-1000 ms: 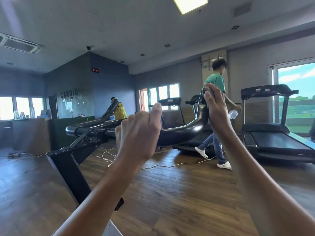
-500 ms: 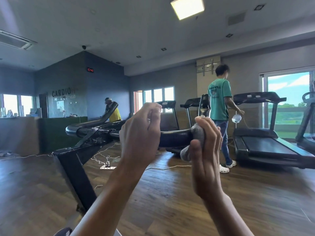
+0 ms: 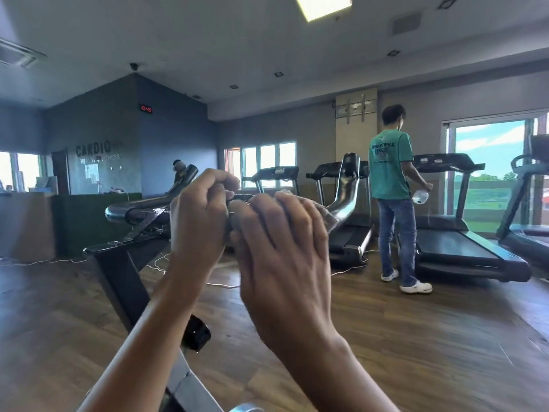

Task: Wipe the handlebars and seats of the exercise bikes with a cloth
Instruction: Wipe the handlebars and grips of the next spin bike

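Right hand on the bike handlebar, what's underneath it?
A grey cloth pokes out beyond the fingers of the right hand, wrapped against the black handlebar. The hand covers that stretch of bar, and how far the cloth reaches under the palm.

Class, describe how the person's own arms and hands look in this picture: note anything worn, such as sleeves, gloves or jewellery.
The left hand and right hand are ungloved. Both forearms show no sleeve, watch or wristband up to the picture's edge. Whether a ring is worn cannot be told.
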A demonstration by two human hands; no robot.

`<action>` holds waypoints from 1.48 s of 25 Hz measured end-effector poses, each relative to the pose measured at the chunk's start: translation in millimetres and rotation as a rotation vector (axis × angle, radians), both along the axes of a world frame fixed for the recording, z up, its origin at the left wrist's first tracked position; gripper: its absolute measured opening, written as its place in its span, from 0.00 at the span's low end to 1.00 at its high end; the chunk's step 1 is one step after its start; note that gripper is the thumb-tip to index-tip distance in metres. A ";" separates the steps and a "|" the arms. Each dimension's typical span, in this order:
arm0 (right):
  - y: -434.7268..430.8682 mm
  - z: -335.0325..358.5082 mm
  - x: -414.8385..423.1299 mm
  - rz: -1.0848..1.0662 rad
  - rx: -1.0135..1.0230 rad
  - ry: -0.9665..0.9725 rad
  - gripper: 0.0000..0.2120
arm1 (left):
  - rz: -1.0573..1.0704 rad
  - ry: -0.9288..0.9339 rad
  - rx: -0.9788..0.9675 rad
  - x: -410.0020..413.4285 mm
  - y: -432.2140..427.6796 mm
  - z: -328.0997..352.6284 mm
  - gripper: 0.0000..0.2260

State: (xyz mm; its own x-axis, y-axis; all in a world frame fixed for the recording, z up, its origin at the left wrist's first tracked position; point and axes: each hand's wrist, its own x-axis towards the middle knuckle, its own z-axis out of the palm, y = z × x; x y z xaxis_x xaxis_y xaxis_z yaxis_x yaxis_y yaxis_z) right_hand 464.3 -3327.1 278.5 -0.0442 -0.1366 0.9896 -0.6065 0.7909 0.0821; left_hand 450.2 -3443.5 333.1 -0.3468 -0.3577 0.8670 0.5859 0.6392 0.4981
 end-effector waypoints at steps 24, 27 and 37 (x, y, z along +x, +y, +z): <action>75.5 64.0 -14.6 0.550 -0.784 -0.996 0.23 | -0.202 -0.839 -0.208 -9.6 89.6 84.6 0.10; 82.3 93.4 -6.4 0.616 -1.213 -1.307 0.21 | -0.244 -0.941 -0.178 -3.4 102.3 86.3 0.10; 111.7 165.2 52.3 0.900 -1.838 -1.642 0.07 | -0.290 -1.138 0.026 39.6 101.1 112.8 0.14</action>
State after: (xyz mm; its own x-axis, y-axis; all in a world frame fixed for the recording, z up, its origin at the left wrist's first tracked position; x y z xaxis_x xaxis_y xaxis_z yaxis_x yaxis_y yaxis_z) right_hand 516.5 -3215.4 443.7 -0.8418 -0.0787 -0.5341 0.4222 -0.7124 -0.5605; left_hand 489.8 -3342.3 446.0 -0.9886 -0.1507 -0.0018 -0.0834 0.5372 0.8393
